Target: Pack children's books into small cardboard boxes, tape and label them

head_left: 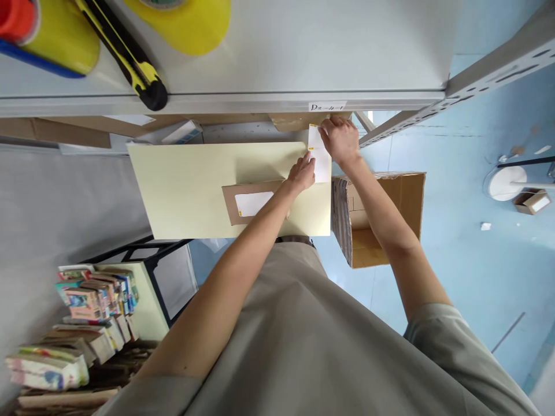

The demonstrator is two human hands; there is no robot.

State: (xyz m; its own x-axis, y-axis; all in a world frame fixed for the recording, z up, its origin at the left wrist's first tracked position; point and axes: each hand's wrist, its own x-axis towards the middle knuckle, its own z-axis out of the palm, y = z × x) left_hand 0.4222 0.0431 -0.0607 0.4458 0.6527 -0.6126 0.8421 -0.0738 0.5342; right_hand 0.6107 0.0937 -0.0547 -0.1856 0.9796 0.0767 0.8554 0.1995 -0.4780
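A strip of white labels (318, 159) with small yellow marks lies at the right end of a pale yellow board (186, 173). My right hand (340, 137) is closed at the strip's upper right edge, its fingers curled; the fingertips are partly hidden. My left hand (302, 173) rests at the strip's left side, fingers stretched toward it and touching its edge. Below my left forearm, partly covered by it, is a flat brown cardboard parcel (229, 205) bearing a white label (252, 204).
Above the board is a grey shelf (303, 46) with a yellow-black box cutter (130, 58) and yellow tape rolls (191, 26). An open cardboard box (385, 254) stands right of the board. Stacked books (93, 300) sit at lower left. A metal upright (489, 69) rises at right.
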